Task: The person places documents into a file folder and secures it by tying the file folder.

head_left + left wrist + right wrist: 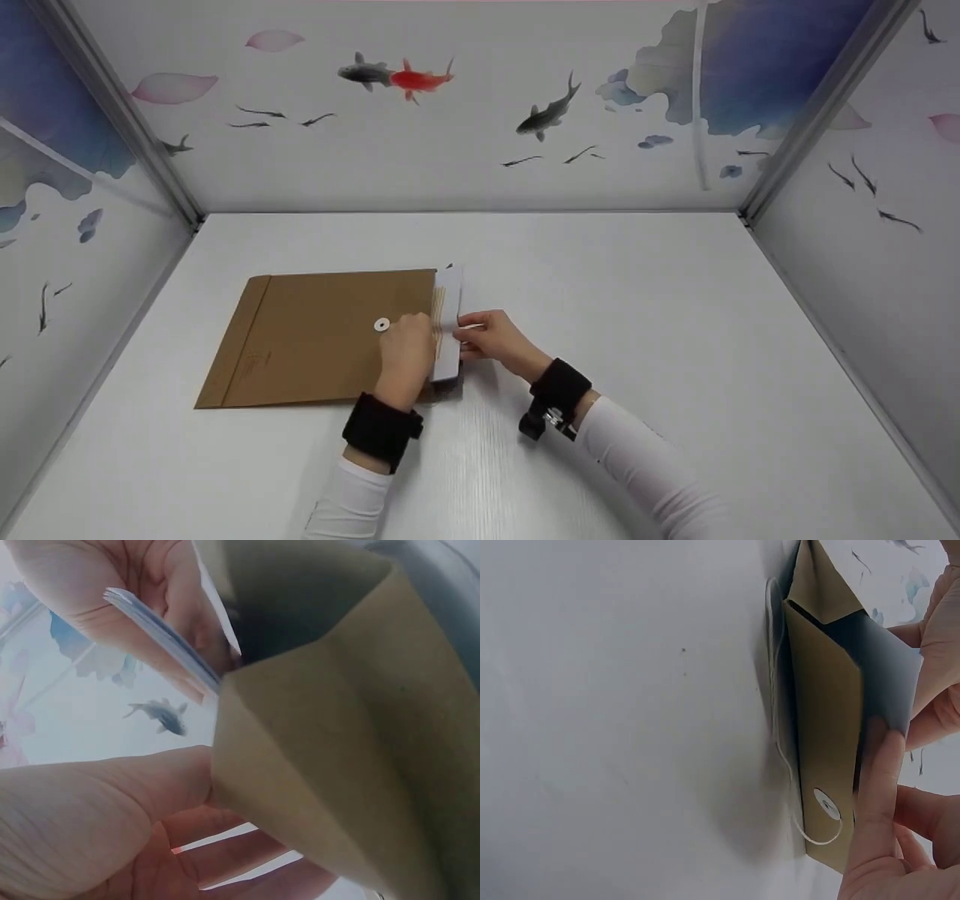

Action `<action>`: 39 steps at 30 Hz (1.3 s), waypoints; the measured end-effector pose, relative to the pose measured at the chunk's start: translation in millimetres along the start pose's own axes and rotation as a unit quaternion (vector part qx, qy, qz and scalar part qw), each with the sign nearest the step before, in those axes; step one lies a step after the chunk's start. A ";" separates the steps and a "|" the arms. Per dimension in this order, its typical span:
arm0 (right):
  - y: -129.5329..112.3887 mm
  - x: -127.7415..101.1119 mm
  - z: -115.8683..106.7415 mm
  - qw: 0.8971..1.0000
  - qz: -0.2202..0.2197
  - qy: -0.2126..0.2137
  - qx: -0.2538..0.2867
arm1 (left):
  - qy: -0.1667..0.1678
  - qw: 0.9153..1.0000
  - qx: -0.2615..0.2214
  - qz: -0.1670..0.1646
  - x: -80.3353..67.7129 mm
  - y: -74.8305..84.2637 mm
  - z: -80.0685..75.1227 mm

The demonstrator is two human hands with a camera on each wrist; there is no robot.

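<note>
A brown kraft document envelope (322, 337) lies on the table, its open mouth facing right. Beside the round white button (382, 325), my left hand (407, 352) pinches the front panel at the mouth; in the left wrist view its thumb (176, 776) lies against the kraft edge. White papers (448, 352) stick out of the mouth as a thin stack. My right hand (499, 345) pinches their outer edge between thumb and fingers. From the right wrist, the papers (892, 675) stand inside the opened mouth, and the envelope hides the rest of them.
Under the envelope is a white table (675, 337), walled at the back and both sides by printed panels (480, 172). A thin white string (778, 742) hangs along the envelope's mouth, running to a button (826, 804).
</note>
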State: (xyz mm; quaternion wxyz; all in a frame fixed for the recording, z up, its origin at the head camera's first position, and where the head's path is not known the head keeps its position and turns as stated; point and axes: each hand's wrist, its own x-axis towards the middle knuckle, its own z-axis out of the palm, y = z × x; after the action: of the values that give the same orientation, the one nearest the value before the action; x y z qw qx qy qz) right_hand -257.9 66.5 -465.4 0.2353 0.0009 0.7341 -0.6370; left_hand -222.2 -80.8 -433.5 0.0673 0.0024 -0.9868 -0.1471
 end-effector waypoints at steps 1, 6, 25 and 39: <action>1.1 1.1 0.4 1.000 0.001 -0.001 0.001 | -0.002 1.000 0.001 0.001 0.0 0.2 -0.1; 3.2 4.8 2.2 1.000 0.009 -0.007 -0.002 | -0.018 1.000 0.010 0.003 0.3 1.0 -1.3; 4.6 22.6 18.2 1.000 0.004 -0.021 -0.016 | -0.024 1.000 -0.003 -0.004 1.9 -2.6 -4.1; 6.8 30.3 32.4 0.999 0.007 -0.029 0.021 | 0.004 1.000 -0.016 0.022 2.5 -7.5 -3.9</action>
State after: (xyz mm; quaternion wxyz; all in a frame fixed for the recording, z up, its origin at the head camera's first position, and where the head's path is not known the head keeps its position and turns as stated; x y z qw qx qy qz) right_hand -271.7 28.4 -484.8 0.2607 -0.0080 0.7136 -0.6502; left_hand -224.2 -89.2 -431.7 0.0747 -0.0201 -0.9839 -0.1611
